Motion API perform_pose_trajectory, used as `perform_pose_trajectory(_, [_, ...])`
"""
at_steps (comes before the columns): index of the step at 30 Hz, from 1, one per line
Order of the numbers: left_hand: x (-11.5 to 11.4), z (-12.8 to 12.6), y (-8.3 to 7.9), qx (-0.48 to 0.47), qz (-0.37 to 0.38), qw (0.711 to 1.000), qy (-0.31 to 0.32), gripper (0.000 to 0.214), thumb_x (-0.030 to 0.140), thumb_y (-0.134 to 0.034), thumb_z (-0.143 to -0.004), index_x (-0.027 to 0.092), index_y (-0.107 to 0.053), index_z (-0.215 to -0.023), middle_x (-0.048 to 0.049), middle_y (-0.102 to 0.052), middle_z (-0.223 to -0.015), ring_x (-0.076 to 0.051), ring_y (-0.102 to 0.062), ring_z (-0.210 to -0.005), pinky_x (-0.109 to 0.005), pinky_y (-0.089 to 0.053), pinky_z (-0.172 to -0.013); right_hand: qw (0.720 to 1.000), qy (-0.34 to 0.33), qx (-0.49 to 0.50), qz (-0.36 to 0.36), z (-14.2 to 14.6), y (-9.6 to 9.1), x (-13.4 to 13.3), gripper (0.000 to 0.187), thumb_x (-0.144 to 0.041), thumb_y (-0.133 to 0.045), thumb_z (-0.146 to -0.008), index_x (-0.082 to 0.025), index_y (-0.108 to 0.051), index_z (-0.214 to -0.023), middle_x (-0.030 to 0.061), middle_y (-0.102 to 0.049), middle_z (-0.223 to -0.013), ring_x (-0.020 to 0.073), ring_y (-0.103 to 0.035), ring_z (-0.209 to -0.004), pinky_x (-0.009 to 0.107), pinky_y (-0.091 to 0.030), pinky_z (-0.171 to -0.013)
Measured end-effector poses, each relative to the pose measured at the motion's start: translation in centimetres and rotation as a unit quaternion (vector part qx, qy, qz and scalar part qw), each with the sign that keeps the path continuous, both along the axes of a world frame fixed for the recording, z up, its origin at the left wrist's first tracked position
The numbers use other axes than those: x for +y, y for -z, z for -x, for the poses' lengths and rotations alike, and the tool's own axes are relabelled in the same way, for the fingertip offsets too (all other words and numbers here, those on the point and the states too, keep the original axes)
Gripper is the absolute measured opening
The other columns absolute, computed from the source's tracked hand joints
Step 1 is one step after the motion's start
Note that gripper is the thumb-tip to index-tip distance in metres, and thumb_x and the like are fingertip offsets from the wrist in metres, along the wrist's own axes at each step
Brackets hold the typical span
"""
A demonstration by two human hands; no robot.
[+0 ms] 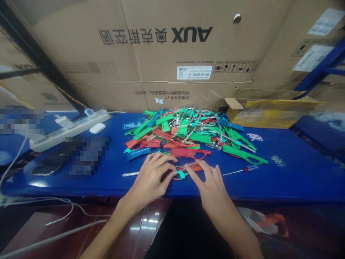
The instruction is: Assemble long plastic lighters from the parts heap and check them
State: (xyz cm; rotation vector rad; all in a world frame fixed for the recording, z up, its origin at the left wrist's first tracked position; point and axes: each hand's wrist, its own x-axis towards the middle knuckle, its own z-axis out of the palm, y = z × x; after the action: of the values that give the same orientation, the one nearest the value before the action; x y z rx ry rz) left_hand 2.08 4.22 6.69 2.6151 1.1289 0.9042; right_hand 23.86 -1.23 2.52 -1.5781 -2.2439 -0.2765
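Both my hands rest on the blue table (296,172) at its near edge. My left hand (151,178) has its fingers curled over an orange plastic clipper piece (192,167) with a teal part (181,175). The fingertips of my right hand (211,185) are pressed on the same piece from the right. Just behind them lies a red handle (188,153), at the front of a heap of green, red, orange and blue plastic clippers (188,131).
A red-handled screwdriver (239,169) lies right of my hands, another tool (130,174) to the left. A power strip (70,127), a white earbud case (97,128) and dark objects sit left. Cardboard boxes (172,54) wall the back; an open box (272,111) stands right.
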Motion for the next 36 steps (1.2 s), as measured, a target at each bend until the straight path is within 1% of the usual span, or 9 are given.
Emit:
perform_pose_trajectory(6, [-0.4,0.2,-0.5,-0.065,0.019,0.998,-0.008,0.010,0.016,-0.058,-0.099,0.022,-0.063,-0.093,-0.0021,-0.071,-0.117,-0.021,-0.062,-0.105,-0.042,-0.040,-0.094,1.000,0.002,0.017,0.005,-0.1,0.2,0.0,0.072,0.009,-0.042,-0.083,-0.031,-0.060,-0.141,0.0129,-0.049,-0.150,0.0305,-0.050,-0.132,0.066,-0.035,-0.115])
perform_pose_trajectory(9, [-0.3,0.5,-0.4,-0.091,0.026,0.995,-0.015,0.007,0.017,-0.059,-0.099,0.022,-0.063,-0.096,-0.0025,-0.069,-0.117,-0.021,-0.062,-0.108,-0.041,-0.040,-0.095,1.000,-0.003,0.017,0.010,-0.2,0.2,0.0,0.071,0.009,-0.042,-0.083,-0.030,-0.061,-0.139,0.0130,-0.048,-0.151,0.0311,-0.048,-0.135,0.066,-0.035,-0.115])
perform_pose_trajectory(16, [-0.2,0.4,-0.1,-0.064,0.042,0.996,-0.037,0.008,0.020,-0.058,-0.100,0.022,-0.061,-0.093,-0.0025,-0.068,-0.118,-0.022,-0.061,-0.109,-0.041,-0.040,-0.092,0.999,-0.008,0.029,0.009,-0.3,0.5,0.1,0.068,0.009,-0.040,-0.083,-0.026,-0.064,-0.136,0.0143,-0.050,-0.151,0.0323,-0.050,-0.135,0.067,-0.034,-0.116])
perform_pose_trajectory(23, [0.2,0.3,0.2,-0.056,0.034,0.997,-0.029,0.010,0.022,-0.060,-0.099,0.022,-0.063,-0.090,-0.0022,-0.070,-0.117,-0.021,-0.062,-0.106,-0.040,-0.041,-0.092,0.999,-0.019,0.042,0.000,-0.4,0.3,0.2,0.069,0.010,-0.039,-0.082,-0.026,-0.064,-0.136,0.0144,-0.052,-0.149,0.0328,-0.051,-0.133,0.068,-0.037,-0.113])
perform_pose_trajectory(26, [-0.1,0.3,0.1,-0.108,0.014,0.992,-0.058,0.007,0.021,-0.061,-0.098,0.021,-0.064,-0.092,-0.0037,-0.070,-0.111,-0.021,-0.064,-0.103,-0.039,-0.044,-0.092,0.999,-0.021,0.040,0.004,-0.5,0.2,0.1,0.066,0.009,-0.040,-0.084,-0.026,-0.064,-0.135,0.0142,-0.052,-0.148,0.0327,-0.051,-0.132,0.068,-0.037,-0.113])
perform_pose_trajectory(29, [-0.6,0.3,-0.1,-0.192,0.002,0.976,-0.103,0.007,0.019,-0.059,-0.099,0.021,-0.063,-0.094,-0.0049,-0.070,-0.108,-0.020,-0.066,-0.104,-0.036,-0.047,-0.093,0.999,-0.021,0.047,0.003,-0.5,0.3,0.1,0.062,0.006,-0.040,-0.088,-0.026,-0.064,-0.135,0.0139,-0.052,-0.149,0.0328,-0.051,-0.134,0.069,-0.038,-0.113])
perform_pose_trajectory(33, [-0.8,0.3,-0.1,-0.248,0.034,0.959,-0.136,0.006,0.021,-0.055,-0.102,0.021,-0.061,-0.100,-0.0066,-0.073,-0.117,-0.020,-0.067,-0.115,-0.033,-0.049,-0.095,0.996,-0.020,0.086,-0.013,-0.5,0.2,0.1,0.052,-0.002,-0.039,-0.096,-0.025,-0.063,-0.136,0.0152,-0.054,-0.143,0.0327,-0.054,-0.131,0.068,-0.041,-0.110])
perform_pose_trajectory(35, [-0.8,0.3,0.2,-0.256,0.065,0.952,-0.152,0.008,0.025,-0.054,-0.103,0.021,-0.061,-0.103,-0.0067,-0.075,-0.114,-0.020,-0.070,-0.111,-0.031,-0.051,-0.091,0.993,-0.017,0.113,-0.027,-0.6,-0.1,0.0,0.045,-0.009,-0.041,-0.100,-0.025,-0.060,-0.138,0.0159,-0.055,-0.139,0.0320,-0.056,-0.127,0.066,-0.045,-0.107])
perform_pose_trajectory(36, [-0.9,0.3,0.3,-0.262,0.076,0.948,-0.166,0.009,0.027,-0.055,-0.103,0.021,-0.061,-0.103,-0.0058,-0.076,-0.108,-0.020,-0.071,-0.105,-0.030,-0.052,-0.087,0.991,-0.014,0.128,-0.034,-0.5,-0.2,-0.1,0.043,-0.013,-0.042,-0.101,-0.025,-0.058,-0.139,0.0159,-0.055,-0.136,0.0312,-0.057,-0.124,0.064,-0.046,-0.106])
